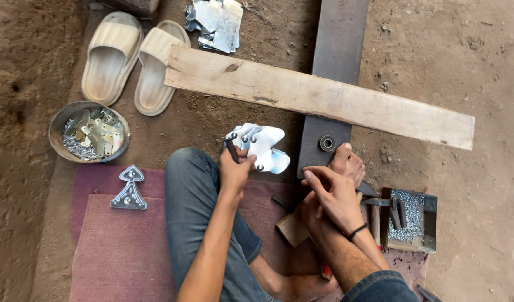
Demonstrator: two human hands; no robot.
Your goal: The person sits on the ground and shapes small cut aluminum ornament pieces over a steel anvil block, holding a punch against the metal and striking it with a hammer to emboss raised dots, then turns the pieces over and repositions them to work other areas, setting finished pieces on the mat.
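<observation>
Sheet-metal pieces (261, 146), pale and shiny with small rivet holes, sit fanned in the person's left hand (234, 170), whose fingers are curled shut around them, thumb pinching the stack at its lower edge just above the raised knee in blue jeans (192, 190). The right hand (331, 193) rests on the near end of a dark steel bar (335, 67) that runs away across the dirt floor; its fingers lie loosely bent and close together, gripping nothing I can make out, right beside the person's bare foot (349, 162) pressed on the bar. A small metal ring (327, 143) lies on the bar just ahead of the toes. A long wooden plank (318, 95) crosses over the bar. To the right stands a metal tray of small rivets (413, 215); to the left, a round bowl of metal strips (89, 131), a finished triangular metal piece (130, 189) on the red mat (117, 246), and a pair of cream sandals (131, 61).
</observation>
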